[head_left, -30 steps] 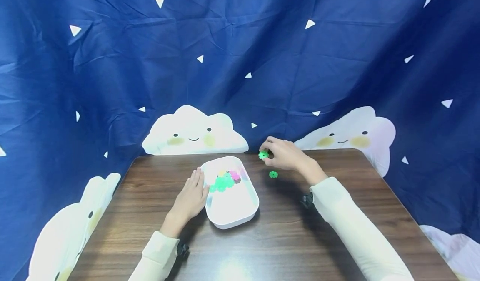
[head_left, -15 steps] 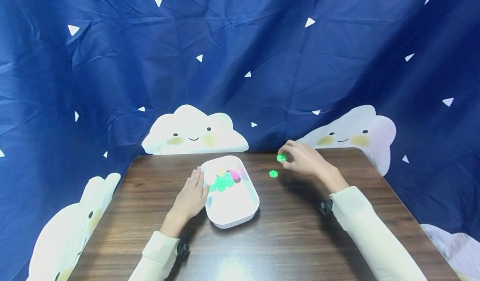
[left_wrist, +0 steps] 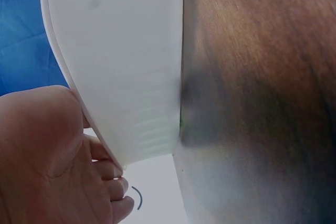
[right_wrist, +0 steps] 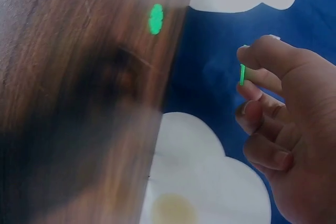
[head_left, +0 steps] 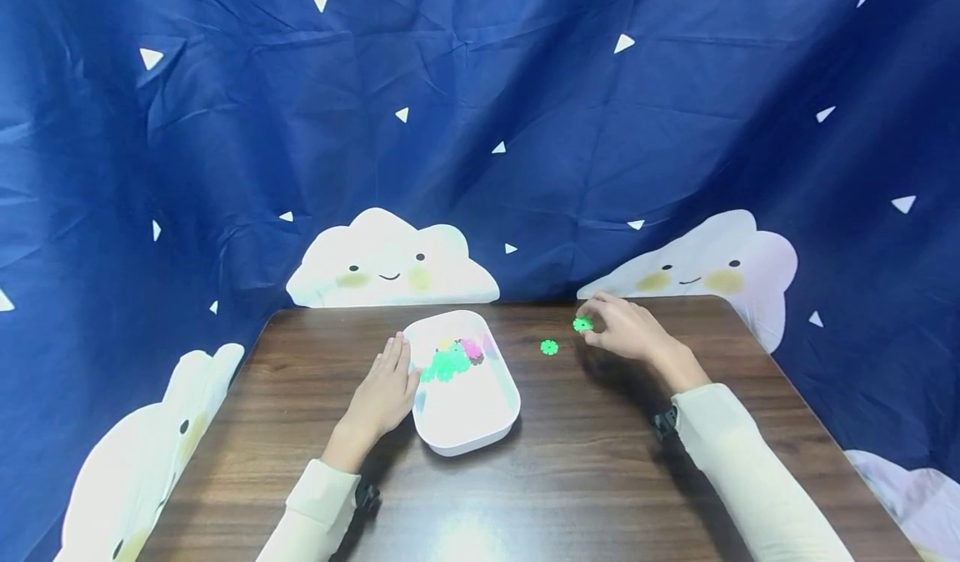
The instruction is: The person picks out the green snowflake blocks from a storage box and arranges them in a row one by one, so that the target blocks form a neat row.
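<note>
A white tray [head_left: 468, 443] holds a small pile of flower-shaped plastic discs [head_left: 447, 363], mostly green with some pink and yellow. My left hand [head_left: 382, 391] rests along the tray's left rim, its fingers straight; the left wrist view shows the palm side against the white wall [left_wrist: 115, 51]. Above the table's far right part, my right hand [head_left: 626, 328] pinches a green flower-shaped disc [head_left: 582, 324] between thumb and fingertips. That disc appears edge-on as a thin green strip [right_wrist: 242, 75] in the right wrist view. Another green disc [head_left: 549, 348] lies flat on the table between tray and right hand.
The brown wooden table [head_left: 570, 479] ends just behind the tray and the right hand. A blue curtain [head_left: 480, 87] with white triangles and smiling clouds [head_left: 393, 262] hangs beyond its far edge and along its sides.
My right hand has moved to the right with its green disc, past the disc lying on the table. My left hand and the tray have stayed in place.
</note>
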A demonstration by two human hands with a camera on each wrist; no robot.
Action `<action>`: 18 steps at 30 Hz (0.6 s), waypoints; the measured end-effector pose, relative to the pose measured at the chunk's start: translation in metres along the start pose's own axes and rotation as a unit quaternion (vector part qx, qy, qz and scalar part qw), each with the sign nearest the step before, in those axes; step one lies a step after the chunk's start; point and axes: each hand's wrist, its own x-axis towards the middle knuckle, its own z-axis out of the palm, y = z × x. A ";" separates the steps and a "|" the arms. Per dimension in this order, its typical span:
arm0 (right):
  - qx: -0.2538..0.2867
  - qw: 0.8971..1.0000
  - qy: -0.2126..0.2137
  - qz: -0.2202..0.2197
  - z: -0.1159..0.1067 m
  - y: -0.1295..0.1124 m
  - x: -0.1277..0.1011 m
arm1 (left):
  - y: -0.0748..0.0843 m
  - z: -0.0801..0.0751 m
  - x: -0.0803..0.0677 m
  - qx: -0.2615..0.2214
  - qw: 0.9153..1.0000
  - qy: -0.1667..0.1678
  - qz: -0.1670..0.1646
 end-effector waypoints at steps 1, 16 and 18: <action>0.000 1.000 -0.001 0.005 0.002 0.002 0.000 | 0.000 0.000 0.000 -0.002 1.000 0.000 0.001; 0.007 0.999 -0.032 0.029 0.038 0.018 0.001 | 0.001 -0.002 -0.001 -0.004 1.000 -0.003 -0.002; 0.007 0.999 -0.035 0.028 0.042 0.020 0.002 | 0.001 -0.002 -0.001 -0.002 1.000 -0.003 -0.003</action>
